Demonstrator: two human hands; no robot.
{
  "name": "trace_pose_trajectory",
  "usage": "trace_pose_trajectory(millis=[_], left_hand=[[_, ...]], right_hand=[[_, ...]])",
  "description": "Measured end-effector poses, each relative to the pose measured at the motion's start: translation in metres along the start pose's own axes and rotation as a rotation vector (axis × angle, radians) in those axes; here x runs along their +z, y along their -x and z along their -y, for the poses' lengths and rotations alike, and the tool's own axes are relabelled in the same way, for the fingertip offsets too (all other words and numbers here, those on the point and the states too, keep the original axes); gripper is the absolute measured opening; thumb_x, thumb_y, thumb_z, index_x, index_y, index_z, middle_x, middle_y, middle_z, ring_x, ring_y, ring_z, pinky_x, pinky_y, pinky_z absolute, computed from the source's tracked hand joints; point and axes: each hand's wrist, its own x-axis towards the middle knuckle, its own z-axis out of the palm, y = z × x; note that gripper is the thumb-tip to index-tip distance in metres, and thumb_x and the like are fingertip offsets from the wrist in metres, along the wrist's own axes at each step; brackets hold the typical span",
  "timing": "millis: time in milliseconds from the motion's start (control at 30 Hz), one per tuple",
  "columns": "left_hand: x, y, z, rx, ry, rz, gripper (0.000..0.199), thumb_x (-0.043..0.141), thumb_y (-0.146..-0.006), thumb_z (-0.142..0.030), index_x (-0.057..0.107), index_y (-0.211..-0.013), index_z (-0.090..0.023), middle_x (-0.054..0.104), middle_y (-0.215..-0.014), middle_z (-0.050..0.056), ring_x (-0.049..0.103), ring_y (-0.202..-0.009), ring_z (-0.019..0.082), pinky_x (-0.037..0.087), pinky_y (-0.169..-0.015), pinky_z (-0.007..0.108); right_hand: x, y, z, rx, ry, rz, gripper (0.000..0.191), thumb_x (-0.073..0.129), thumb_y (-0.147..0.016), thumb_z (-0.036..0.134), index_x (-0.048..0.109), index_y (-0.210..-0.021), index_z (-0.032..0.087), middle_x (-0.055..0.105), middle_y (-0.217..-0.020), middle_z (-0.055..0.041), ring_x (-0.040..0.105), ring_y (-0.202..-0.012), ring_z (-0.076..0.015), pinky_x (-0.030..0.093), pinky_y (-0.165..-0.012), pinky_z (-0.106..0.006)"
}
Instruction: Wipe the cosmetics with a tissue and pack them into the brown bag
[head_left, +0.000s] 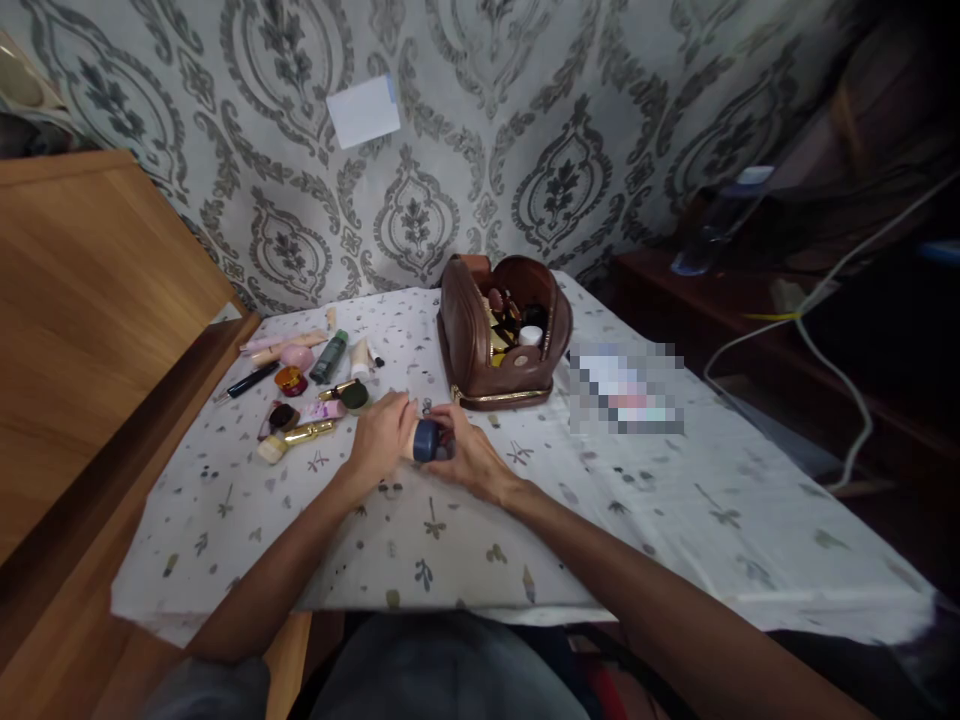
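Observation:
Over the middle of the table, a cosmetic bottle with a pale beige body and dark blue cap [426, 440] lies between my two hands, its cap facing right. My left hand [381, 435] is closed around the beige body. The fingers of my right hand [471, 455] curl around the cap end; a small dark reddish patch between them is too blurred to name. Just beyond my hands stands an open brown makeup bag [502, 375], with several cosmetics and a white-lidded jar [530, 336] inside.
Left of my hands lie several cosmetics, among them a green bottle [330, 357], a red jar with a gold lid [290, 380], a black pen [251, 382] and a gold tube [307, 432]. A blurred-out item [626, 388] lies right of the bag. A wooden panel [97, 330] borders the left side.

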Motion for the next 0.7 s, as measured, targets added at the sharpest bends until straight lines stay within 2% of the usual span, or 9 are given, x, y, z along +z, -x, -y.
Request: trace_pose_trajectory(millis=[133,233,300,367,467,600,700], left_hand=[[0.002,0.015,-0.012,0.269,-0.231,-0.045,0.025,0.04,-0.101,-0.023,0.061,-0.088,-0.018,0.066,-0.09,0.009,0.058,-0.086,0.024,0.046,-0.079,0.037],[0.006,0.027,-0.014,0.459,-0.272,-0.075,0.021,0.043,-0.1,-0.021,0.063,-0.106,-0.017,0.067,-0.112,0.012,0.057,-0.104,0.027,0.044,-0.097,0.047],[0.007,0.03,-0.012,0.504,-0.258,-0.098,0.023,0.044,-0.099,-0.021,0.061,-0.115,-0.017,0.065,-0.12,0.013,0.056,-0.111,0.029,0.043,-0.099,0.048],[0.006,0.028,-0.009,0.477,-0.21,-0.105,0.025,0.043,-0.1,-0.024,0.06,-0.117,-0.016,0.066,-0.115,0.013,0.057,-0.106,0.028,0.046,-0.094,0.044],[0.0,0.017,-0.007,0.362,-0.111,-0.057,0.027,0.037,-0.102,-0.027,0.062,-0.103,-0.017,0.066,-0.097,0.01,0.059,-0.091,0.024,0.047,-0.08,0.036],[-0.007,-0.002,-0.006,0.152,0.041,0.043,0.037,0.033,-0.104,-0.032,0.054,-0.076,-0.021,0.057,-0.071,0.002,0.054,-0.067,0.017,0.038,-0.065,0.029],[-0.004,-0.013,-0.001,0.035,0.112,0.069,0.041,0.036,-0.102,-0.038,0.046,-0.066,-0.022,0.05,-0.061,-0.002,0.047,-0.058,0.015,0.032,-0.061,0.028]], right_hand=[[-0.001,0.0,-0.001,0.006,0.018,0.0,0.076,0.075,-0.064,0.02,0.039,-0.131,0.021,0.066,-0.123,-0.0116,0.066,-0.092,-0.0216,0.053,-0.086,-0.04],[-0.001,0.001,0.0,-0.018,0.005,-0.004,0.078,0.072,-0.066,0.016,0.035,-0.135,0.021,0.068,-0.117,-0.0091,0.067,-0.094,-0.0208,0.051,-0.087,-0.036],[-0.001,0.001,0.001,-0.03,-0.007,-0.005,0.078,0.072,-0.067,0.016,0.034,-0.135,0.021,0.068,-0.114,-0.0084,0.067,-0.095,-0.0208,0.051,-0.086,-0.035],[-0.002,0.0,0.003,-0.024,-0.013,0.0,0.076,0.072,-0.068,0.018,0.034,-0.135,0.019,0.068,-0.11,-0.0076,0.066,-0.092,-0.0203,0.051,-0.083,-0.034],[-0.002,0.0,0.009,-0.003,-0.015,0.01,0.075,0.074,-0.07,0.025,0.035,-0.134,0.018,0.068,-0.098,-0.0038,0.064,-0.083,-0.0189,0.05,-0.077,-0.033],[-0.002,0.0,0.013,0.027,-0.01,0.028,0.068,0.077,-0.072,0.034,0.039,-0.126,0.02,0.065,-0.086,0.001,0.061,-0.075,-0.0174,0.048,-0.073,-0.032],[-0.002,0.001,0.011,0.037,0.039,0.016,0.062,0.077,-0.074,0.04,0.042,-0.122,0.021,0.066,-0.089,-0.0007,0.062,-0.08,-0.0193,0.049,-0.077,-0.035]])
